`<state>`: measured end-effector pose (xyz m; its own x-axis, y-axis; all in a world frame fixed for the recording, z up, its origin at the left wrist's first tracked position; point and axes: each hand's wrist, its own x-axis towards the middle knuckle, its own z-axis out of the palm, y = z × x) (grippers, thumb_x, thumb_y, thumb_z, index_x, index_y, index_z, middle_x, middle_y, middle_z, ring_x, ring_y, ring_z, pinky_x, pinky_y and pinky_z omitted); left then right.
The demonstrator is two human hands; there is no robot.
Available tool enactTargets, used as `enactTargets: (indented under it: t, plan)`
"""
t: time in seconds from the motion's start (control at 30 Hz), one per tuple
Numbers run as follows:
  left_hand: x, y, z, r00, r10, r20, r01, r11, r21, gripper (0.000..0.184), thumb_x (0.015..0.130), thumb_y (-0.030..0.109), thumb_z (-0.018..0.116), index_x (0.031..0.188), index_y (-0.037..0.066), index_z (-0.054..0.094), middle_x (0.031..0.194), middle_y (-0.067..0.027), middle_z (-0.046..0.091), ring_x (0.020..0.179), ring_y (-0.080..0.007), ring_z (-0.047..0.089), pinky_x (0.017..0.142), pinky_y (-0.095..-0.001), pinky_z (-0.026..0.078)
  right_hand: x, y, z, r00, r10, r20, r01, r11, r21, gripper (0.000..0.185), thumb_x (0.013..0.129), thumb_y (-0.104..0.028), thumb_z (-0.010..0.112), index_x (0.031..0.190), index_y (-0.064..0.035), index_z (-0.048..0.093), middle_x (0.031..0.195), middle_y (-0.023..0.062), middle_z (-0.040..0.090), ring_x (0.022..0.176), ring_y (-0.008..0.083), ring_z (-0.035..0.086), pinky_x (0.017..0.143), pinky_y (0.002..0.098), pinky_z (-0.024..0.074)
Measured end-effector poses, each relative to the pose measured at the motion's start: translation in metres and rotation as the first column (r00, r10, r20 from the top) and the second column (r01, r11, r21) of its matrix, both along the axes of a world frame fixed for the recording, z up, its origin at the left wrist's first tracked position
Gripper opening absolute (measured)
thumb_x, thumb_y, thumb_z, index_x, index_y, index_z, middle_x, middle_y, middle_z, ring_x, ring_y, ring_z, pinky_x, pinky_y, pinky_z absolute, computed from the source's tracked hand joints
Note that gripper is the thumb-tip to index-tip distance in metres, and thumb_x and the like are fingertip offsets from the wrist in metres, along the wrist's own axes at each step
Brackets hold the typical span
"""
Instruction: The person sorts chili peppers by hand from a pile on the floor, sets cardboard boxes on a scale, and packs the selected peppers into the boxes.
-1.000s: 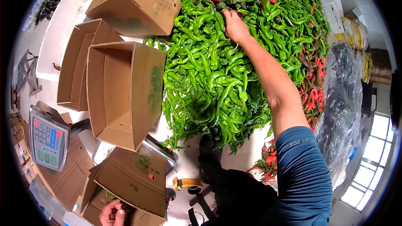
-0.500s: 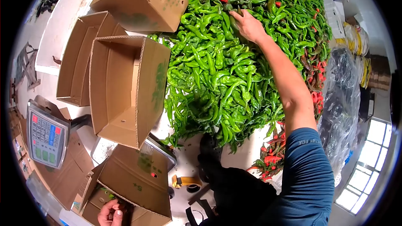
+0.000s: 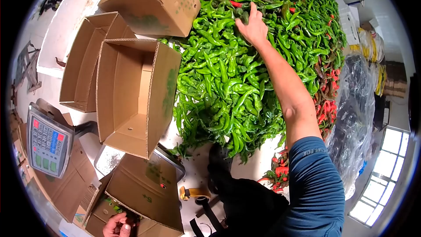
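Cardboard boxes (image 3: pixel 164 94) beside green peppers (image 3: pixel 223 70), right hand (image 3: pixel 254 29) around dark pepper (image 3: pixel 245 16); left hand (image 3: pixel 116 226), grip unclear

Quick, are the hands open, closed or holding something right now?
Left hand: curled at a cardboard box; whether holding anything, cannot tell.
Right hand: at a dark green pepper; whether gripping it, cannot tell.

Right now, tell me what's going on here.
The person's right hand is on the pepper pile, seemingly holding a dark pepper. The left hand is at the mouth of the nearest box; what it grips is unclear. Another open box stands left of the pile.
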<state>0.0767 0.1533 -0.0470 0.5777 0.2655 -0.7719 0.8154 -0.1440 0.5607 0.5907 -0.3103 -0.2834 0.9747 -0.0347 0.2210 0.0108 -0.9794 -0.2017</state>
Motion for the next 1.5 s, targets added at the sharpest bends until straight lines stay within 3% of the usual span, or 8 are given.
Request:
enactTargets:
  t: [0.07,0.53,0.63,0.77,0.93,1.07,1.3,1.5]
  plan:
    - [0.000,0.000,0.000,1.000,-0.009,-0.001,0.009,1.000,0.005,0.034,0.093,0.016,0.070,0.125,0.003,0.066,0.108,-0.0035,0.068,0.098,-0.0121,0.060,0.090,-0.0265,0.047,0.013,-0.001,0.000,1.000,0.018,-0.024,-0.017,1.000,0.010,0.086,0.081,-0.040,0.066,0.151,-0.0090,0.026,0.126,0.0290,0.050,0.101,0.0457,0.063,0.085,0.0531,0.0530]
    - [0.013,-0.004,-0.005,1.000,0.009,-0.018,-0.010,0.998,-0.068,0.036,0.093,0.016,0.070,0.126,0.001,0.064,0.112,-0.0049,0.067,0.102,-0.0130,0.061,0.093,-0.0284,0.048,0.052,-0.003,0.001,0.989,-0.035,-0.143,0.057,0.987,0.153,0.116,0.061,-0.077,0.072,0.155,-0.0217,0.031,0.152,0.0289,0.030,0.131,0.0446,0.048,0.101,0.0481,0.0473]
    - [0.011,-0.002,-0.009,0.999,0.003,-0.035,-0.005,0.998,-0.062,0.037,0.093,0.016,0.071,0.126,0.001,0.064,0.113,-0.0053,0.067,0.102,-0.0132,0.061,0.093,-0.0283,0.048,0.069,-0.009,0.016,0.895,0.009,-0.446,0.171,0.916,0.362,0.111,0.061,-0.065,0.080,0.155,-0.0287,0.033,0.150,0.0224,0.032,0.124,0.0381,0.055,0.090,0.0492,0.0556]
    - [0.011,-0.003,-0.013,0.999,0.036,-0.031,-0.039,0.996,-0.082,0.037,0.093,0.017,0.071,0.125,0.000,0.064,0.113,-0.0056,0.068,0.103,-0.0133,0.061,0.093,-0.0278,0.048,0.076,-0.011,0.016,0.863,-0.005,-0.504,0.283,0.832,0.476,0.088,0.064,-0.048,0.083,0.143,-0.0299,0.048,0.140,0.0152,0.038,0.115,0.0326,0.058,0.090,0.0500,0.0560]
    - [0.009,-0.002,-0.016,0.999,0.014,-0.052,-0.016,0.999,-0.051,0.038,0.093,0.018,0.071,0.125,0.000,0.064,0.114,-0.0060,0.068,0.103,-0.0137,0.062,0.092,-0.0282,0.048,0.072,-0.002,0.010,0.918,-0.008,-0.397,0.240,0.808,0.538,0.090,0.061,-0.047,0.086,0.140,-0.0276,0.049,0.146,0.0158,0.030,0.125,0.0340,0.050,0.092,0.0529,0.0543]
    - [0.009,-0.006,-0.016,0.999,-0.018,-0.043,0.016,0.999,-0.048,0.038,0.093,0.019,0.071,0.125,0.001,0.064,0.115,-0.0063,0.068,0.104,-0.0141,0.062,0.093,-0.0287,0.048,0.080,-0.014,0.004,0.895,0.077,-0.439,0.235,0.755,0.612,0.087,0.060,-0.046,0.086,0.138,-0.0221,0.056,0.135,0.0162,0.047,0.119,0.0309,0.056,0.089,0.0496,0.0560]
    - [0.009,-0.007,-0.006,0.999,0.023,-0.036,-0.024,0.998,-0.051,0.037,0.094,0.019,0.069,0.126,0.002,0.064,0.117,-0.0065,0.068,0.107,-0.0141,0.060,0.095,-0.0287,0.046,0.021,-0.028,-0.007,0.990,0.095,0.103,-0.129,0.907,0.401,0.082,0.068,-0.055,0.076,0.133,-0.0093,0.059,0.125,0.0180,0.060,0.114,0.0333,0.060,0.100,0.0402,0.0462]
    - [0.003,-0.005,-0.007,0.999,-0.001,-0.045,-0.001,0.998,-0.055,0.036,0.094,0.020,0.069,0.126,0.004,0.065,0.116,-0.0056,0.067,0.106,-0.0140,0.060,0.095,-0.0282,0.045,-0.035,-0.051,0.018,0.986,0.039,0.162,-0.145,0.676,0.722,0.066,0.074,-0.027,0.085,0.128,0.0005,0.058,0.110,0.0079,0.065,0.098,0.0158,0.062,0.088,0.0291,0.0496]
